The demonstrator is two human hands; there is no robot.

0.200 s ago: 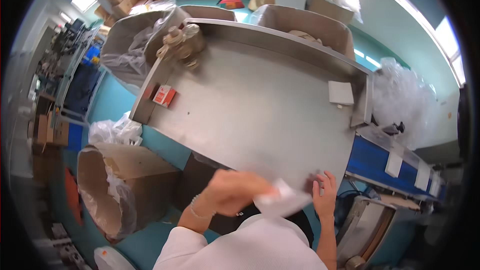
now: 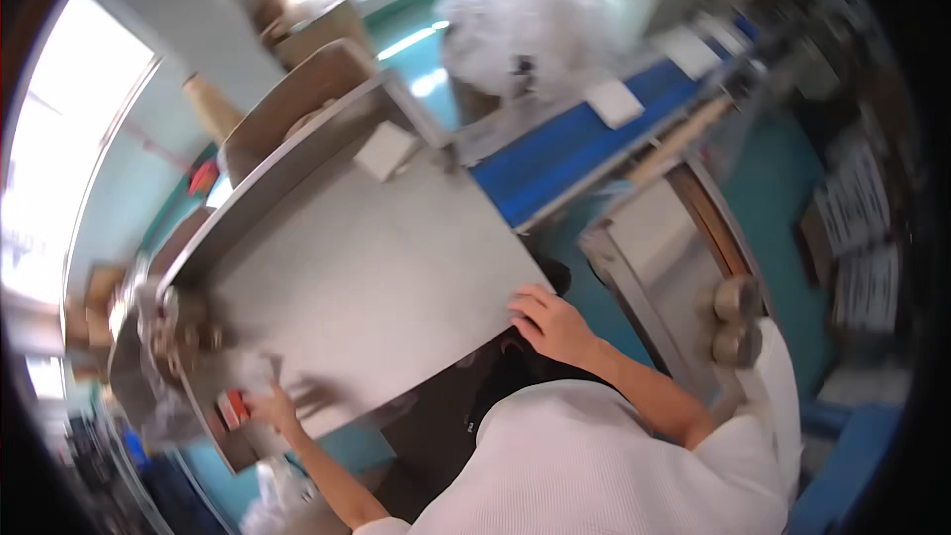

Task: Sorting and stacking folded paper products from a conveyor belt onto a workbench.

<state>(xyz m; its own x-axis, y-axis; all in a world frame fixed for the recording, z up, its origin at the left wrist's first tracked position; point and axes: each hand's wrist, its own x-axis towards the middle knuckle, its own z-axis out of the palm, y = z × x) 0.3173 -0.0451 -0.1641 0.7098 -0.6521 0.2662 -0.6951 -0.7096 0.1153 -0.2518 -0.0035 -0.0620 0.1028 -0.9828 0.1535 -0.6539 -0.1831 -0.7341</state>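
A metal tray-like table [image 2: 396, 258] with raised walls lies in front of me. My left hand [image 2: 272, 406] reaches over its left end, beside a small red and white box [image 2: 233, 410]. Motion smears the fingers, and a pale, see-through blur [image 2: 260, 370] lies just beyond them; whether the hand holds it I cannot tell. My right hand [image 2: 555, 325] rests on the table's near right edge, fingers bent and apart, with nothing in it. A white flat box [image 2: 386, 151] lies at the far right corner of the table, away from both hands.
Right of the table runs a blue conveyor belt [image 2: 555, 163] carrying white flat boxes [image 2: 614, 103]. Two tape rolls [image 2: 736, 322] stand at my right. Behind the table are a cardboard bin [image 2: 287, 109] and a big clear plastic bag [image 2: 525, 20]. Blurred brownish bottles [image 2: 183, 327] sit far left.
The view has swung to the right. My left hand has gone from near my body, where it held a white thing, to the small box. My right hand has come down on the table edge.
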